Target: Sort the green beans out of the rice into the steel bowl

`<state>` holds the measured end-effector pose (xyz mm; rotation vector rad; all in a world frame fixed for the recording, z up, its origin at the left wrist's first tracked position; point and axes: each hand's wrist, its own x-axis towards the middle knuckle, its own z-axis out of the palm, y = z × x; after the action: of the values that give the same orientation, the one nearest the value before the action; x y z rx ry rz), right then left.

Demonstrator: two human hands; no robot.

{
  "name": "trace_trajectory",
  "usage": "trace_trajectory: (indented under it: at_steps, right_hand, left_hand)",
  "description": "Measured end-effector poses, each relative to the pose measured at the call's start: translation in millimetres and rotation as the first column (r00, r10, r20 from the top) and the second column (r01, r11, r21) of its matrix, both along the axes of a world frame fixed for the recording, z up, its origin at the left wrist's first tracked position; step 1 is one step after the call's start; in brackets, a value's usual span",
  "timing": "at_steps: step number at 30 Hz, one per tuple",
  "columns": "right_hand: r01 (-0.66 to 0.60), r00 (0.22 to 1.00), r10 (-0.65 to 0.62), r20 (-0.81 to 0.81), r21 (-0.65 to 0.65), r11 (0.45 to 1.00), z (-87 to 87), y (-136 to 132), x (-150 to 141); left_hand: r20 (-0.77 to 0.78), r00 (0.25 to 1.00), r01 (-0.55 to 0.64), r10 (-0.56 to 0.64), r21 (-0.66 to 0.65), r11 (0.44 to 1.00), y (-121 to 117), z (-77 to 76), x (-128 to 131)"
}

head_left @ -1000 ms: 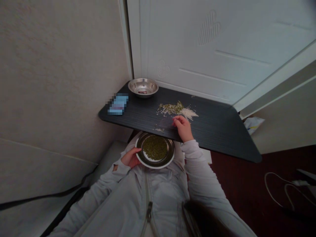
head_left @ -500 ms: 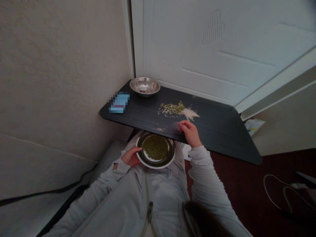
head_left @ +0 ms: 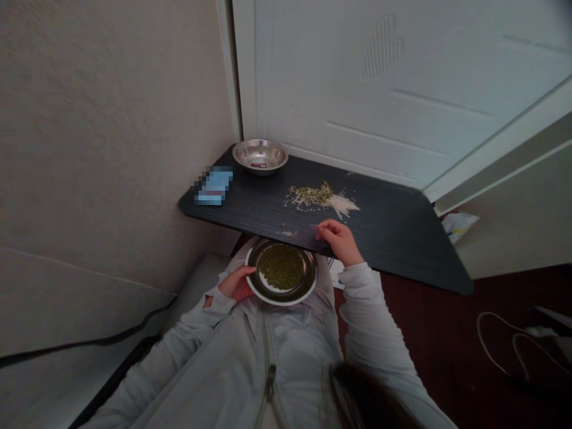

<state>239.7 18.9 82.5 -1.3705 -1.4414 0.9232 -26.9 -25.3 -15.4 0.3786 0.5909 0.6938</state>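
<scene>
A steel bowl rests on my lap below the table's near edge, with green mung beans spread over its bottom. My left hand grips its left rim, thumb on top and fingers underneath. Over the near edge of the table, my right hand pinches a thin, see-through sheet like a plastic card. Just left of that sheet lies a small scatter of white grains. Farther back is a pile of mixed green beans and white grains, with mostly white rice-like grains on its right.
On the dark table, a second steel bowl at the back left holds a small reddish item. A phone-like thing with a blurred blue screen lies at the left. A white door stands behind; a pale cable crosses the floor.
My right hand has shifted slightly left with the sheet, toward the small scatter of grains. My left hand and the bowl on my lap stay in place.
</scene>
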Motion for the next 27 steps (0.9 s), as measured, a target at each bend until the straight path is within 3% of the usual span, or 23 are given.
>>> trace_trajectory:
  at_steps: [6, 15, 27]
  right_hand:
    - [0.154, 0.988, -0.154, -0.024, 0.04, 0.987, -0.6, 0.3, -0.3]
    - [0.15, 0.985, -0.154, 0.08, 0.05, 0.987, -0.5, 0.4, -1.7]
    - [0.2, 0.976, -0.205, 0.073, 0.06, 0.978, 2.0, -0.4, -2.0]
  left_hand:
    - [-0.014, 1.0, -0.013, 0.013, -0.013, 1.0, 0.4, 1.6, 1.1]
    - [0.038, 0.998, 0.04, -0.043, 0.072, 0.997, 0.7, -1.0, -0.4]
    - [0.004, 1.0, 0.007, -0.007, 0.022, 1.0, 0.9, -1.2, -0.5]
